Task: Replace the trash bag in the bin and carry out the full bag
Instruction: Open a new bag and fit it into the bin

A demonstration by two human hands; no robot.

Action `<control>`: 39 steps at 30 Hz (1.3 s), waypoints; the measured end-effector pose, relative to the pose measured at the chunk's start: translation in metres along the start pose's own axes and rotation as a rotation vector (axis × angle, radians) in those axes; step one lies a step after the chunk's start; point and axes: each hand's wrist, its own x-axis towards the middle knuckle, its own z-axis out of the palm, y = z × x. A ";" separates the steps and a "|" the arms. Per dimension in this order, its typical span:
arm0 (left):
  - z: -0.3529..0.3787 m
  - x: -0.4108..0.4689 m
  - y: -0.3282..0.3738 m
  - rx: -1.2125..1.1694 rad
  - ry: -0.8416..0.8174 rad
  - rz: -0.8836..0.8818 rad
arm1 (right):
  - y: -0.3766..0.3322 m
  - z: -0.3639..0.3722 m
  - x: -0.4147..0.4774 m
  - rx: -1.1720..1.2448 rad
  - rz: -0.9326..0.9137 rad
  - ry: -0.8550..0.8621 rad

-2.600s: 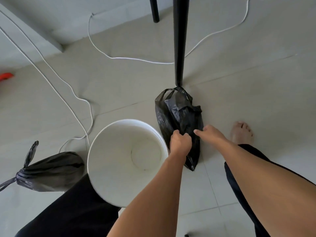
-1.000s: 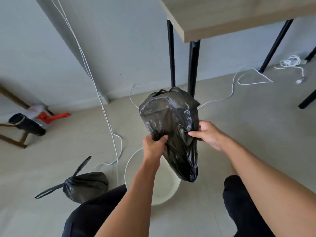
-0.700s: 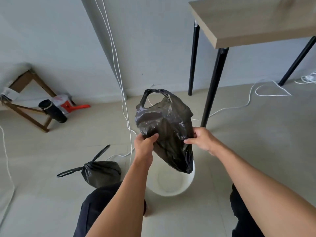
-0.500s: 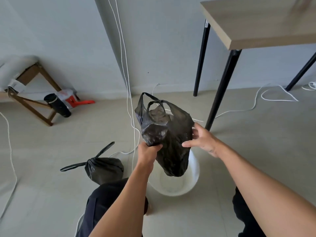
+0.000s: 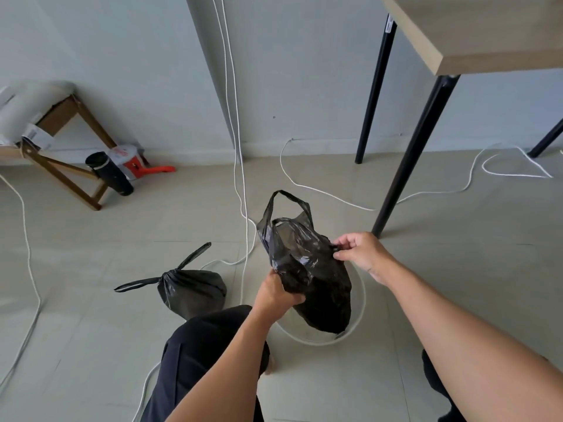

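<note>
Gripping the new bag (image 5: 307, 269) from both sides: left hand (image 5: 278, 295) fisted shut on a bunch of plastic at the bag's lower left, right hand (image 5: 361, 254) pinching the bag's right edge between thumb and fingertips (image 5: 338, 255), other fingers loosely curled. New bag is black, crumpled, held in the air, mouth partly spread, one loop handle (image 5: 289, 205) standing up at the top. Bag's bottom hangs down inside the bin's rim; whether it touches the bin floor, cannot tell.

Bin (image 5: 359, 300) is white, round, on the floor, mostly hidden behind the bag; only the right and near arc of the rim shows. Both forearms bare, reaching in from the lower frame. Black-trousered knee (image 5: 207, 345) just left of the bin, a bit of the other leg at lower right.

Full bag (image 5: 192, 289) sits on the floor left of the bin, black, knotted at the top, two tie ends sticking out left and up. It lies just beside the knee, apart from both hands.

White cords (image 5: 242, 178) run down the wall corner and across the tile floor (image 5: 91, 239) behind the bags. Table (image 5: 475, 35) with black legs at upper right; nearest leg stands just behind the right hand. Wooden stool (image 5: 61, 138) far left by the wall, black cylinder (image 5: 109, 173) and orange-white item (image 5: 137, 164) beside it.
</note>
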 end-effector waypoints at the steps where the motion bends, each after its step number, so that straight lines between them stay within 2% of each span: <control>1: -0.004 0.003 -0.001 0.077 -0.041 -0.017 | 0.004 -0.001 0.000 -0.032 0.011 0.003; 5: -0.031 0.018 0.006 0.469 -0.145 -0.131 | 0.023 -0.007 0.001 -0.162 0.031 0.019; 7: -0.046 0.027 0.018 0.608 -0.123 -0.148 | 0.030 -0.011 0.002 -0.193 0.042 0.005; 9: -0.056 0.035 0.034 0.639 0.018 -0.123 | 0.034 -0.014 0.001 -0.207 0.050 -0.019; 11: -0.061 0.039 0.049 0.592 0.266 -0.051 | 0.035 -0.018 -0.001 -0.242 0.042 -0.054; 13: -0.062 0.043 0.063 0.585 0.490 0.123 | 0.033 -0.022 -0.004 -0.296 0.028 -0.092; 14: -0.061 0.045 0.069 0.618 0.529 0.230 | 0.031 -0.024 -0.005 -0.328 0.021 -0.115; 16: -0.055 0.049 0.082 0.747 0.459 0.374 | 0.026 -0.028 -0.008 -0.403 -0.001 -0.167; 23: -0.019 0.062 0.093 1.089 0.141 0.540 | 0.013 -0.036 -0.009 -0.675 -0.084 -0.366; 27: 0.004 0.068 0.092 1.237 0.001 0.565 | 0.010 -0.036 -0.004 -0.764 -0.124 -0.451; 30: 0.014 0.073 0.086 1.270 -0.004 0.566 | 0.012 -0.039 0.004 -0.859 -0.105 -0.508; 33: 0.016 0.077 0.078 1.226 0.024 0.523 | 0.016 -0.042 0.014 -0.965 -0.037 -0.426; 36: 0.016 0.079 0.077 1.195 0.017 0.456 | 0.009 -0.028 0.020 -0.909 -0.132 -0.233; 39: 0.018 0.084 0.077 1.157 -0.005 0.379 | -0.002 0.001 0.017 -0.868 -0.193 -0.274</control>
